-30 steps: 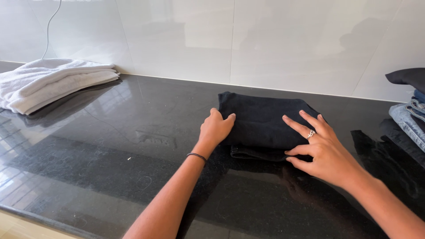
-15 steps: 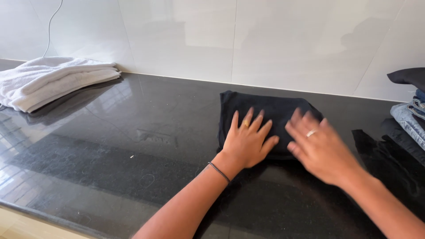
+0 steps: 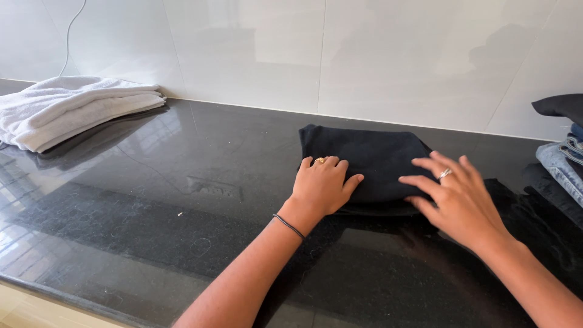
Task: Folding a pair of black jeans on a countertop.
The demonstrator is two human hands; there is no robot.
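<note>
A folded black cloth point(image 3: 370, 155) lies on the glossy black countertop point(image 3: 152, 212) near the white tiled wall. My left hand point(image 3: 322, 188) rests on the cloth's front left corner with its fingers curled at the near edge; a thin dark band circles that wrist. My right hand point(image 3: 458, 197), wearing a ring, has its fingers spread and lies at the cloth's front right edge, fingertips touching the fabric. Neither hand lifts the cloth off the counter.
A folded white towel point(image 3: 67, 109) sits at the far left of the counter, with a thin cable on the wall above it. A stack of folded denim and dark clothes point(image 3: 565, 146) stands at the right edge. The counter's front edge runs along the bottom left.
My left hand slid from the cloth's left edge across its top, then back to the front left corner. My right hand shifted along the right front edge. The cloth looks flatter.
</note>
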